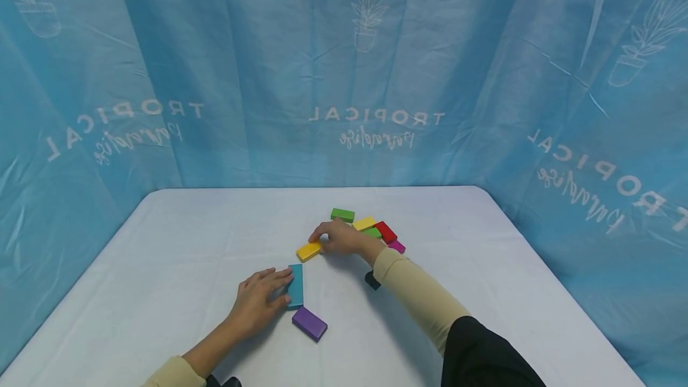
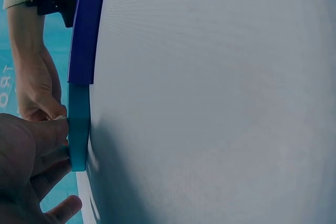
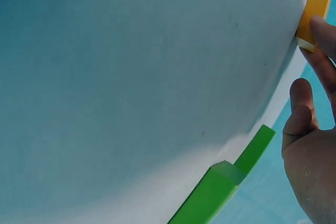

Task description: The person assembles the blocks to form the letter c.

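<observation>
On the white table, a teal rectangular block [image 1: 297, 291] lies lengthwise away from me. My left hand [image 1: 258, 301] rests its thumb and fingertips along the block's left side, the fingers loosely extended. A purple block [image 1: 310, 323] lies at an angle against the teal block's near end. Farther off, my right hand [image 1: 342, 237] pinches a yellow block [image 1: 308, 252] between thumb and fingers at its right end. That yellow block sits just beyond the teal one, with a small gap between them. In the right wrist view, the thumb lies against the yellow block [image 3: 314, 11].
Beyond my right hand lies a loose group: a green block [image 1: 342, 215], another yellow block [image 1: 364, 223], a second green block [image 1: 372, 233], a red block [image 1: 386, 232] and a magenta block [image 1: 397, 246]. A blue printed curtain [image 1: 269, 76] hangs around the table [image 1: 484, 291].
</observation>
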Tool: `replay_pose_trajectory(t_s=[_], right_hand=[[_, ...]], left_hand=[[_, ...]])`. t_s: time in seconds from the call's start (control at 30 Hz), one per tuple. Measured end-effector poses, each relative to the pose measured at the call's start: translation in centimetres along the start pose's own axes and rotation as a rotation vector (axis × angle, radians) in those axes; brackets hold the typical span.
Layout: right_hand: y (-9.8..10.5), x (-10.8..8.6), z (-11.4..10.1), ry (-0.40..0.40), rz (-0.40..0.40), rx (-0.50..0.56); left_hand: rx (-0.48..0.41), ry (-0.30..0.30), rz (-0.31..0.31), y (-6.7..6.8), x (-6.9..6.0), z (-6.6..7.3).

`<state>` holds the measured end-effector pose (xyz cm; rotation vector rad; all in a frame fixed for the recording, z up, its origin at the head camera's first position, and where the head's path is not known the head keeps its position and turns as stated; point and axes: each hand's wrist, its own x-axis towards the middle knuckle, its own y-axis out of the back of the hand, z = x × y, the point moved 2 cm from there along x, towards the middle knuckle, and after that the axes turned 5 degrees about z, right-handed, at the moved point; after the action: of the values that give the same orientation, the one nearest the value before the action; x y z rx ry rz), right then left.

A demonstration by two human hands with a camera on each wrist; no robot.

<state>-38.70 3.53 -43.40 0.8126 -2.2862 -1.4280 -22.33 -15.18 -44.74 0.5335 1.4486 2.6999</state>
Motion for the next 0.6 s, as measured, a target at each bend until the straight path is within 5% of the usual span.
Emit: replay_pose_trajectory(t_s=[0.27,0.6], right_hand=[[-0.24,0.39,-0.30,0.089,0.006,-0.047],[-0.67,0.54,-0.05,0.073,0.003,0.079]], left_hand=[[0.007,-0.002,-0.001,0.09,0.05,0.02],[-0.003,-0.014,0.000,0.09,0.04,0.04]])
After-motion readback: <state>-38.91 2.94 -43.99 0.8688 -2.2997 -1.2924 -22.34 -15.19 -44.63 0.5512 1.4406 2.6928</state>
